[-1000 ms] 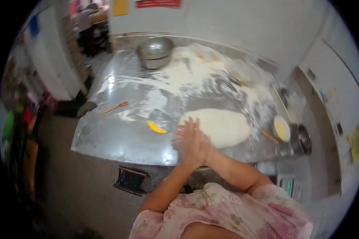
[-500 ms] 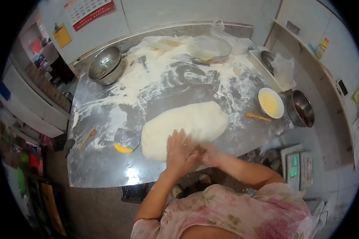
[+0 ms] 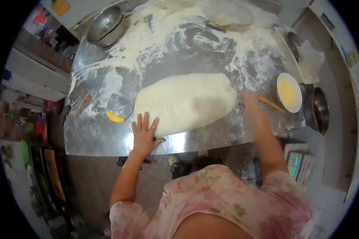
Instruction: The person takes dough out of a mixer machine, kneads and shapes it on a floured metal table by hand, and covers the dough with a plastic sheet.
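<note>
A large, thick slab of pale dough [image 3: 179, 103] lies across the metal worktop [image 3: 227, 141]. My left hand [image 3: 144, 135] has its fingers spread, with the fingertips on the dough's lower left edge. Off the right end of the dough is my right hand [image 3: 249, 98], smeared by motion, so its fingers cannot be made out. Just right of it lies a wooden-handled tool [image 3: 271, 103]. Beyond that stands a white bowl [image 3: 289, 91] with something yellow in it.
Left of the dough are a yellow-edged tool [image 3: 115, 116] and a small wooden stick [image 3: 82, 104]. Steel bowls [image 3: 106, 27] stand at the back left, another steel bowl [image 3: 318, 110] at the right. A knife [image 3: 205, 23] lies in loose flour at the back. Below right is a scale [image 3: 299, 167].
My hands were together at the dough's near edge and have parted, left hand to the left, right hand to the right. The view has tilted downward.
</note>
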A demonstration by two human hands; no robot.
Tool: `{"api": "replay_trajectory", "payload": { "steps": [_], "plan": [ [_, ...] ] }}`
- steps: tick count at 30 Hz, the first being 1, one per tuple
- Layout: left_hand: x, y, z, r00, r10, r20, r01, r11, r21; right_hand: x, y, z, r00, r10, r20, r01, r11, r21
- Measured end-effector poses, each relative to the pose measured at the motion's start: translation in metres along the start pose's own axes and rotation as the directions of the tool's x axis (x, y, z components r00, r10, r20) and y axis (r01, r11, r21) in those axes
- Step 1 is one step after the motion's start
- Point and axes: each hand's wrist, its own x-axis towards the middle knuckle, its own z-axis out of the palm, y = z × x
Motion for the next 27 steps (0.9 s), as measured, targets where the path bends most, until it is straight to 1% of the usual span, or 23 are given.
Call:
{"api": "replay_trajectory", "payload": {
  "steps": [1, 4, 7, 10, 11, 12, 13, 14, 15, 16, 17, 18, 19, 20, 21, 22, 23, 24, 25, 27],
  "plan": [
    [0.001, -0.005, 0.002, 1.0, 0.015, -0.008, -0.015, 0.999, 0.03, -0.025, -0.002, -0.004, 0.987, 0.097, 0.131, -0.101, 0.995, 0.022],
    [0.009, -0.008, -0.004, 0.998, 0.042, -0.038, -0.042, 0.999, -0.005, -0.05, 0.005, 0.01, 0.968, 0.062, 0.244, -0.016, 0.982, -0.186],
    [0.018, -0.009, -0.008, 0.987, 0.071, -0.142, -0.079, 0.996, -0.045, -0.068, 0.0, 0.029, 0.971, -0.026, 0.237, 0.041, 0.997, -0.062],
    [0.027, -0.003, -0.007, 0.986, -0.071, -0.153, 0.046, 0.986, -0.158, -0.085, -0.03, 0.056, 0.975, -0.164, 0.152, 0.12, 0.956, 0.267],
    [0.026, 0.003, -0.001, 0.976, -0.162, -0.148, 0.103, 0.934, -0.342, -0.055, -0.016, 0.06, 0.894, -0.401, 0.202, 0.312, 0.878, 0.363],
    [0.025, 0.009, 0.009, 0.961, -0.246, -0.128, 0.149, 0.846, -0.511, -0.029, -0.03, 0.069, 0.86, -0.449, 0.241, 0.303, 0.831, 0.467],
    [0.028, 0.019, 0.016, 0.943, -0.318, -0.098, 0.177, 0.729, -0.661, -0.003, -0.045, 0.078, 0.823, -0.495, 0.28, 0.276, 0.778, 0.565],
    [0.029, 0.045, 0.009, 0.94, -0.332, -0.076, 0.178, 0.67, -0.721, -0.002, -0.09, 0.087, 0.858, -0.369, 0.357, 0.066, 0.769, 0.636],
    [0.03, 0.072, 0.005, 0.949, -0.313, -0.028, 0.182, 0.619, -0.764, -0.02, -0.134, 0.096, 0.816, -0.389, 0.428, 0.052, 0.787, 0.615],
    [0.033, 0.092, 0.008, 0.971, -0.237, -0.043, 0.126, 0.651, -0.748, -0.036, -0.166, 0.1, 0.77, -0.401, 0.496, 0.038, 0.805, 0.592],
    [0.035, 0.115, -0.008, 0.987, -0.144, -0.066, 0.034, 0.596, -0.802, -0.043, -0.176, 0.094, 0.735, -0.434, 0.52, 0.187, 0.868, 0.461],
    [0.038, 0.116, -0.022, 0.994, -0.105, -0.017, 0.048, 0.589, -0.807, -0.051, -0.18, 0.087, 0.7, -0.457, 0.548, 0.334, 0.889, 0.314],
    [0.044, 0.115, -0.033, 0.997, -0.065, 0.033, 0.065, 0.579, -0.813, -0.058, -0.178, 0.081, 0.666, -0.466, 0.582, 0.471, 0.868, 0.156],
    [0.05, 0.113, -0.042, 0.996, -0.026, 0.084, 0.084, 0.567, -0.82, -0.062, -0.168, 0.067, 0.535, -0.497, 0.684, 0.641, 0.766, 0.055],
    [0.058, 0.098, -0.052, 0.96, -0.248, 0.129, 0.247, 0.532, -0.81, -0.064, -0.158, 0.046, 0.392, -0.486, 0.781, 0.791, 0.611, -0.017],
    [0.068, 0.077, -0.059, 0.925, -0.378, 0.022, 0.196, 0.428, -0.882, -0.064, -0.153, 0.034, 0.25, -0.433, 0.866, 0.907, 0.417, -0.054],
    [0.081, 0.055, -0.066, 0.858, -0.509, -0.063, 0.126, 0.327, -0.937, -0.062, -0.151, 0.034, 0.353, -0.442, 0.825, 0.868, 0.484, -0.112],
    [0.098, 0.032, -0.067, 0.852, -0.475, -0.223, 0.063, 0.514, -0.855, -0.061, -0.145, 0.034, 0.454, -0.44, 0.775, 0.816, 0.554, -0.163],
    [0.115, 0.032, -0.075, 0.839, -0.448, -0.308, 0.021, 0.593, -0.805, -0.059, -0.138, 0.035, 0.549, -0.427, 0.719, 0.755, 0.623, -0.206],
    [0.145, 0.033, -0.056, 0.845, -0.284, -0.453, -0.094, 0.755, -0.649, -0.062, -0.133, 0.059, 0.542, -0.6, 0.588, 0.825, 0.511, -0.24]
  ]
}}
